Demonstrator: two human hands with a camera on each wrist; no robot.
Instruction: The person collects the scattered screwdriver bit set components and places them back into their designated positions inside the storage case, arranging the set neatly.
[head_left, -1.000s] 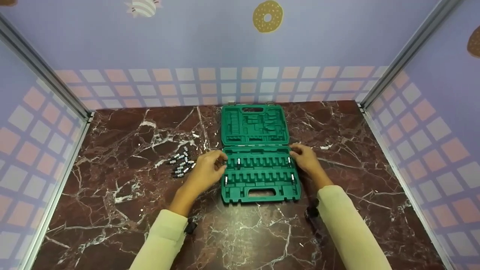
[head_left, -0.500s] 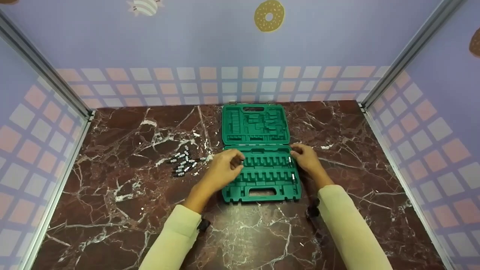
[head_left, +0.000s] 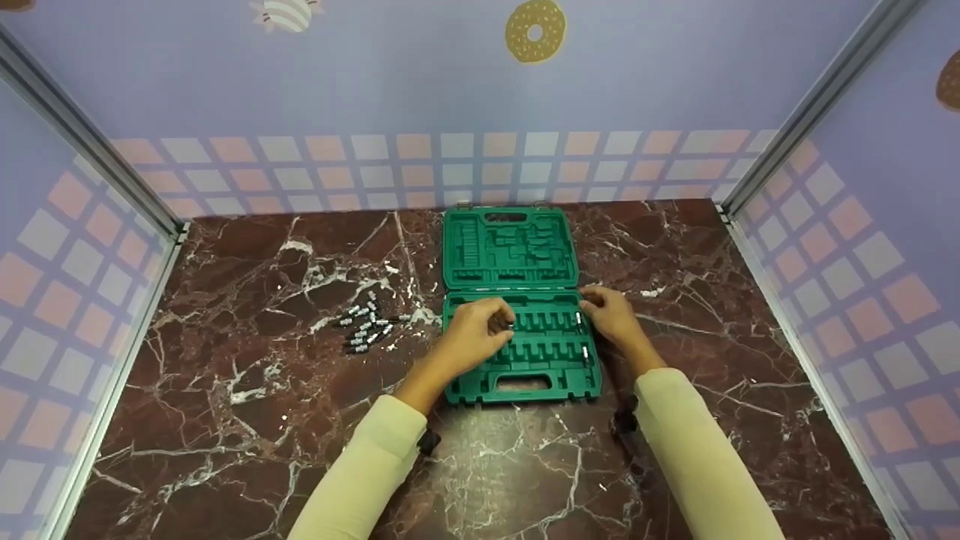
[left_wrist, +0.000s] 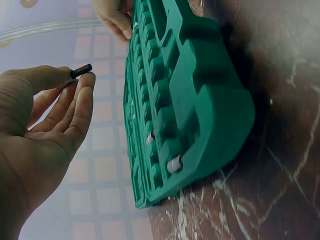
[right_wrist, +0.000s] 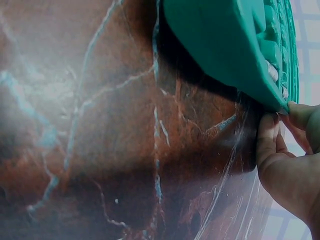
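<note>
My left hand (head_left: 474, 339) is over the left half of the green tool case (head_left: 480, 390), pinching a bit socket (left_wrist: 81, 70) between thumb and fingertips. Its black hex end sticks out past the fingers in the left wrist view; the rest is hidden in the grip. The case lies open, with two rows of slots in its near half. At its right edge, my right hand (head_left: 611, 319) grips the rim, thumb on top and fingers below. Bit sockets sit in a few slots: two at the right end, and two at the left end (left_wrist: 174, 164) in the left wrist view.
Left of the case, a loose pile of silver-and-black bit sockets (head_left: 364, 330) lies on the dark red marbled table (head_left: 247, 450). The case's lid (head_left: 510, 251) lies flat toward the back wall (head_left: 420, 90). Walls enclose the back and both sides.
My left hand has moved right from the case's left edge to over its slots, with the bit socket in its fingers. My right hand has stayed at the right rim.
</note>
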